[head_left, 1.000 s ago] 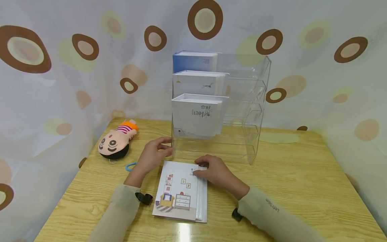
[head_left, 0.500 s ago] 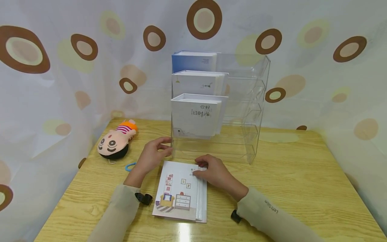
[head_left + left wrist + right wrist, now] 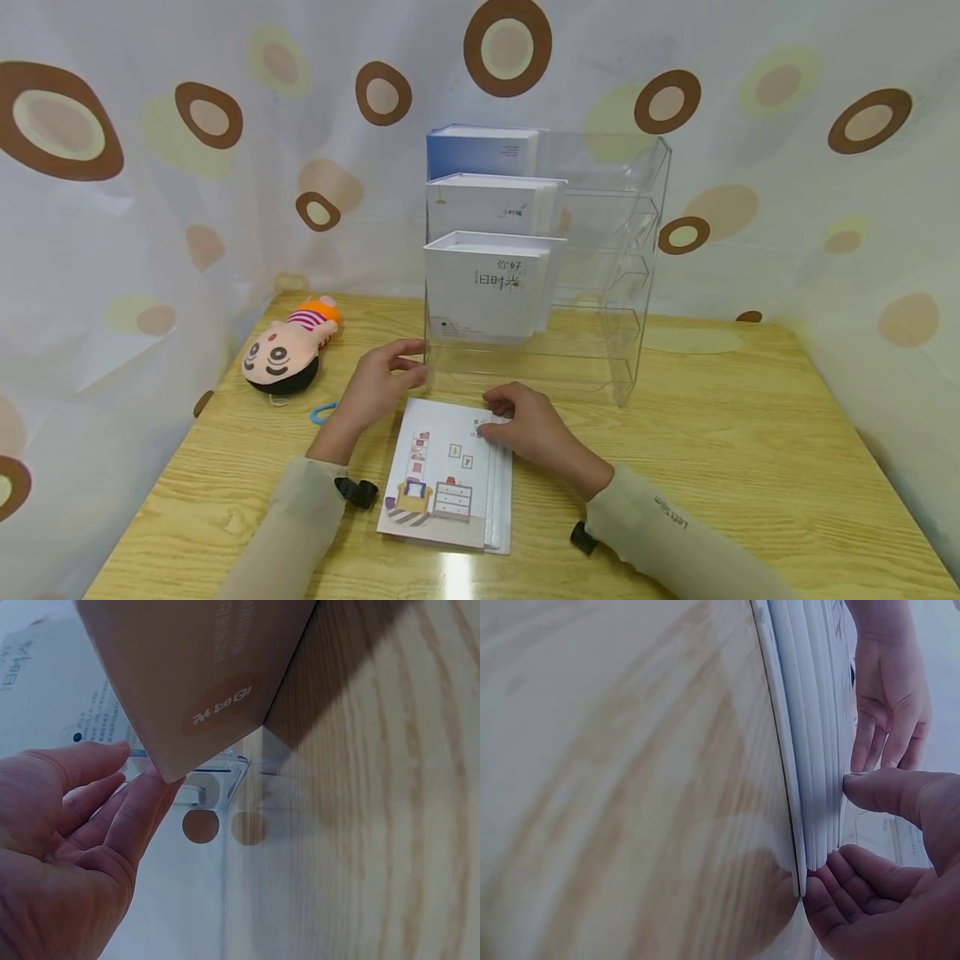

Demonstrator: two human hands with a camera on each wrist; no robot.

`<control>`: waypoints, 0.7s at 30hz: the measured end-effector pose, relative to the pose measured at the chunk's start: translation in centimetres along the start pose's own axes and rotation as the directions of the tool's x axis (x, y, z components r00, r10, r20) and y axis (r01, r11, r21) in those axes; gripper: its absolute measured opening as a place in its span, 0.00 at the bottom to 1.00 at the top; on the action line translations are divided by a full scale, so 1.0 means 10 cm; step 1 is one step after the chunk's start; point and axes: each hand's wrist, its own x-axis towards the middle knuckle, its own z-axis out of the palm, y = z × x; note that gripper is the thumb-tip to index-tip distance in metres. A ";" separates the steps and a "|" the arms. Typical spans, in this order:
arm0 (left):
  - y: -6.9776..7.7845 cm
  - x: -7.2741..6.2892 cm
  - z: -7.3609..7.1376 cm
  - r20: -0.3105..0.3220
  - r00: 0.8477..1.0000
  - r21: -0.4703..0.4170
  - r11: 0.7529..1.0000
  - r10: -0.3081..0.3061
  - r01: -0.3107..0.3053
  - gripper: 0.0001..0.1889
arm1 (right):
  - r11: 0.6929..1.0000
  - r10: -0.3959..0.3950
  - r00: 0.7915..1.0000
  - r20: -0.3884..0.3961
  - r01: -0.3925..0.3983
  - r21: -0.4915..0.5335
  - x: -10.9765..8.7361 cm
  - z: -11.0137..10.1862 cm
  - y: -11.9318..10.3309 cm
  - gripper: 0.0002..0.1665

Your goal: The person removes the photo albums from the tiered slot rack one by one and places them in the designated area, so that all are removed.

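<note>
A white book (image 3: 442, 475) with a drawing of an armchair and a chest of drawers on its cover lies on the wooden table. My right hand (image 3: 528, 425) pinches its far right corner, thumb on the cover. In the right wrist view, this hand's fingers (image 3: 855, 892) curl at the end of the layered white edges. My left hand (image 3: 381, 379) is at the lower left edge of a clear acrylic rack (image 3: 555, 375), fingers loosely bent, fingertips at its side. The left wrist view shows the book's brown underside (image 3: 195, 682) beside those fingers; whether they touch it is unclear.
Three white or blue-white books (image 3: 480, 292) stand in the rack's upper tiers, towards its left side. A plush doll (image 3: 288, 350) lies at the left on the table, near a blue ring (image 3: 322, 412). A spotted curtain (image 3: 750, 208) hangs behind.
Over the last second, the right edge of the book and my right hand have shifted very slightly left. My left hand stays by the rack's side.
</note>
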 end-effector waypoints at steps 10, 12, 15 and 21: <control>0.03 -0.01 0.00 -0.004 1.000 0.003 1.000 -0.001 0.001 0.26 | 0.999 0.020 1.000 -0.002 -0.020 0.035 0.00 -0.04 0.00 0.29; 0.03 -0.01 0.00 -0.001 1.000 0.004 1.000 0.001 -0.001 0.26 | 0.999 0.031 1.000 -0.006 -0.030 0.042 0.00 -0.05 -0.02 0.29; 0.01 -0.01 0.00 0.002 1.000 0.006 1.000 -0.001 0.001 0.26 | 0.999 0.026 1.000 -0.017 -0.025 0.040 0.00 -0.08 -0.04 0.29; 0.00 0.00 -0.01 0.003 1.000 0.007 1.000 -0.001 0.001 0.26 | 0.999 0.017 0.999 -0.028 -0.016 0.048 0.00 -0.16 -0.06 0.29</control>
